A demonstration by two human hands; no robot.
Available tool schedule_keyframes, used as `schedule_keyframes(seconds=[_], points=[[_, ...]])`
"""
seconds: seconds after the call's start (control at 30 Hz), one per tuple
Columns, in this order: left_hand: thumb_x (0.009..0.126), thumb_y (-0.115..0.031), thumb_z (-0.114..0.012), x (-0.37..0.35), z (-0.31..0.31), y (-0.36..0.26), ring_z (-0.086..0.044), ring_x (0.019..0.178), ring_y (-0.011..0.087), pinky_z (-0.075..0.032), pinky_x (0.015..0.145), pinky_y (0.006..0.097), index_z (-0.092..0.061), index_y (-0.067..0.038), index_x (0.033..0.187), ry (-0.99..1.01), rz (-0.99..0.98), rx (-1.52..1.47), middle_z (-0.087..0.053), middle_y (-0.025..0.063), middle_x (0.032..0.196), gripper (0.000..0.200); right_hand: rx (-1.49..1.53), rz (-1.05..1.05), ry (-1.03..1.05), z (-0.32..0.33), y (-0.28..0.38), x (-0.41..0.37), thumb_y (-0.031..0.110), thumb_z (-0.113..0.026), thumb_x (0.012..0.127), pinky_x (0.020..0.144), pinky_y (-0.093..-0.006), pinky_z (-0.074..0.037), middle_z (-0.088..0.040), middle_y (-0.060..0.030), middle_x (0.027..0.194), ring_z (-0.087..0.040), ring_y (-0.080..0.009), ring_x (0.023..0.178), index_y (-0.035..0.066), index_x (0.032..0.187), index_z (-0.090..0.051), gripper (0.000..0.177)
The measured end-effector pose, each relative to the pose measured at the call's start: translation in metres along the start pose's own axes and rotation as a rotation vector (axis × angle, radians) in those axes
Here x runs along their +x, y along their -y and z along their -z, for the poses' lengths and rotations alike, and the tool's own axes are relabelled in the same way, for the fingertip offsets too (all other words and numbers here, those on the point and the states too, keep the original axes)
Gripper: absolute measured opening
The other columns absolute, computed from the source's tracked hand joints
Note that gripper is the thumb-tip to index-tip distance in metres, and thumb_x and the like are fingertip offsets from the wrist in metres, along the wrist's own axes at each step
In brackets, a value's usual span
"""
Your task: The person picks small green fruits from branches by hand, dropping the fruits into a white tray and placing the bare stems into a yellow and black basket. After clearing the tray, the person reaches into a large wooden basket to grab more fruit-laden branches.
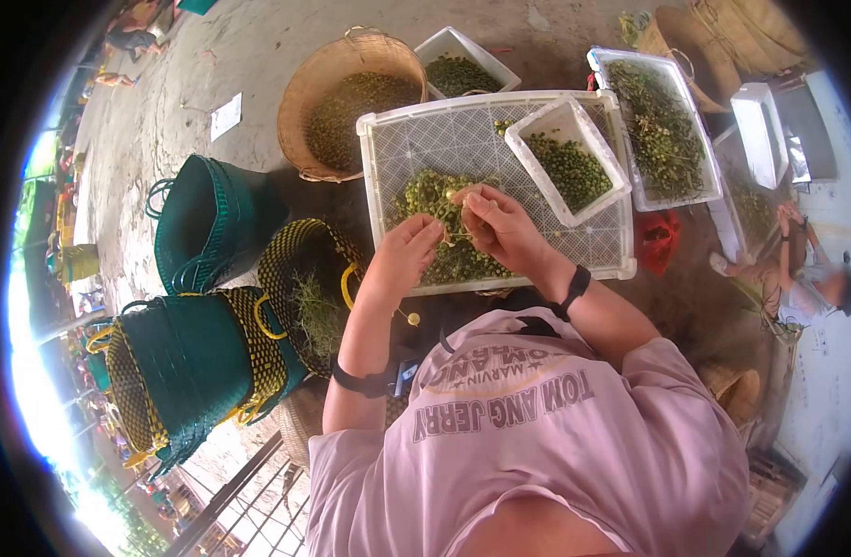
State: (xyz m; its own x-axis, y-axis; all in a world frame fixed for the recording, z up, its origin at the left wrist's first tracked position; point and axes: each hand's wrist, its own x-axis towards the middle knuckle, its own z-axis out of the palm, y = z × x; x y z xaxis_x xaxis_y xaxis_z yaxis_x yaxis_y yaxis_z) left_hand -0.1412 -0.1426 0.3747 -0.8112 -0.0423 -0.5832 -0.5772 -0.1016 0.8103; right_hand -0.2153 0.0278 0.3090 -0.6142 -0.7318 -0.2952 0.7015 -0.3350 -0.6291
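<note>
A white plastic mesh tray lies in front of me, with a heap of small round green berries on stalks at its near left. Over this heap my left hand is closed in a pinch on a thin sprig of green berries. My right hand meets it from the other side, its fingers curled round the sprig's other end. Part of the sprig is hidden behind the fingers. At the tray's right stands a white foam box holding loose, stemless berries.
A wicker basket and another white box of berries stand behind the tray. To the right is a foam tray of stalks. Green woven baskets crowd the left. A person sits at far right.
</note>
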Motion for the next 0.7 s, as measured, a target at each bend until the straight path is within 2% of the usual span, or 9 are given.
schedule_keyframes(seconds=[0.07,0.2,0.27,0.3,0.37,0.43,0.47,0.6,0.7], points=[[0.099,-0.025,-0.049,0.0,0.0,0.003,-0.03,0.049,-0.0005,-0.021,0.044,0.0178,-0.057,-0.007,0.097,-0.002,0.001,-0.008,-0.036,-0.0089,0.06,0.02,0.127,-0.02,-0.036,0.002,-0.001,0.002,0.029,-0.051,0.098,0.043,-0.0163,-0.025,-0.049,0.0053,0.073,-0.033,-0.002,0.053,0.01,0.106,-0.055,0.021],[0.098,-0.024,-0.049,0.006,-0.001,0.021,-0.031,0.049,0.0001,-0.022,0.044,0.0179,-0.058,-0.006,0.098,-0.026,-0.08,0.167,-0.037,-0.0087,0.06,0.02,0.222,-0.082,-0.156,-0.002,0.0,0.004,0.029,-0.052,0.097,0.042,-0.0182,-0.023,-0.045,0.0052,0.069,-0.032,-0.0025,0.05,0.007,0.108,-0.053,0.024],[0.098,-0.024,-0.049,0.009,0.0,0.027,-0.031,0.049,0.0005,-0.023,0.044,0.018,-0.058,-0.006,0.099,-0.049,-0.122,0.217,-0.037,-0.0087,0.06,0.02,-0.401,0.116,-0.295,-0.003,-0.001,0.004,0.027,-0.052,0.097,0.042,-0.0182,-0.022,-0.042,0.0055,0.067,-0.031,-0.0022,0.05,0.006,0.108,-0.052,0.023],[0.098,-0.023,-0.049,0.009,0.0,0.03,-0.031,0.049,0.0009,-0.022,0.043,0.0183,-0.058,-0.006,0.098,-0.06,-0.148,0.259,-0.037,-0.0087,0.06,0.02,-0.403,0.111,-0.295,0.002,-0.002,0.003,0.027,-0.052,0.097,0.042,-0.0182,-0.022,-0.042,0.0055,0.067,-0.031,-0.0022,0.05,0.006,0.108,-0.052,0.023],[0.098,-0.023,-0.049,0.008,0.003,0.032,-0.031,0.049,0.0013,-0.022,0.043,0.0186,-0.058,-0.006,0.098,-0.075,-0.177,0.297,-0.037,-0.0086,0.06,0.02,0.031,-0.063,-0.024,0.021,0.002,0.004,0.026,-0.052,0.097,0.042,-0.018,-0.024,-0.047,0.0041,0.07,-0.034,-0.0018,0.052,0.005,0.106,-0.052,0.023],[0.098,-0.024,-0.048,-0.003,0.005,0.016,-0.029,0.048,0.0009,-0.021,0.042,0.0187,-0.057,-0.006,0.096,-0.099,0.024,0.083,-0.035,-0.009,0.059,0.02,0.001,-0.09,0.029,0.041,0.007,0.002,0.026,-0.053,0.096,0.042,-0.0174,-0.025,-0.051,0.0022,0.072,-0.037,-0.002,0.053,0.006,0.106,-0.052,0.023],[0.099,-0.025,-0.046,-0.009,0.01,0.011,-0.026,0.047,0.0005,-0.019,0.041,0.0185,-0.054,-0.006,0.093,-0.027,0.015,-0.033,-0.033,-0.0096,0.058,0.022,-0.03,-0.11,0.081,0.047,0.008,0.002,0.026,-0.054,0.096,0.042,-0.0168,-0.027,-0.055,0.0003,0.075,-0.04,-0.0021,0.054,0.006,0.106,-0.052,0.022],[0.1,-0.026,-0.044,-0.018,0.024,0.011,-0.024,0.045,0.0002,-0.017,0.041,0.0181,-0.051,-0.006,0.091,0.142,0.008,-0.177,-0.03,-0.01,0.056,0.023,-0.149,-0.136,0.046,0.034,0.008,0.0,0.032,-0.052,0.097,0.042,-0.0159,-0.03,-0.06,-0.0041,0.082,-0.045,-0.004,0.057,0.008,0.103,-0.054,0.025],[0.1,-0.026,-0.044,-0.019,0.021,0.009,-0.024,0.045,-0.0001,-0.016,0.041,0.018,-0.05,-0.007,0.09,0.187,0.04,-0.238,-0.031,-0.0096,0.056,0.023,0.156,-0.17,0.031,0.017,-0.001,0.006,0.041,-0.046,0.098,0.04,-0.0163,-0.029,-0.06,-0.0074,0.083,-0.043,-0.0054,0.055,0.005,0.105,-0.055,0.037]])
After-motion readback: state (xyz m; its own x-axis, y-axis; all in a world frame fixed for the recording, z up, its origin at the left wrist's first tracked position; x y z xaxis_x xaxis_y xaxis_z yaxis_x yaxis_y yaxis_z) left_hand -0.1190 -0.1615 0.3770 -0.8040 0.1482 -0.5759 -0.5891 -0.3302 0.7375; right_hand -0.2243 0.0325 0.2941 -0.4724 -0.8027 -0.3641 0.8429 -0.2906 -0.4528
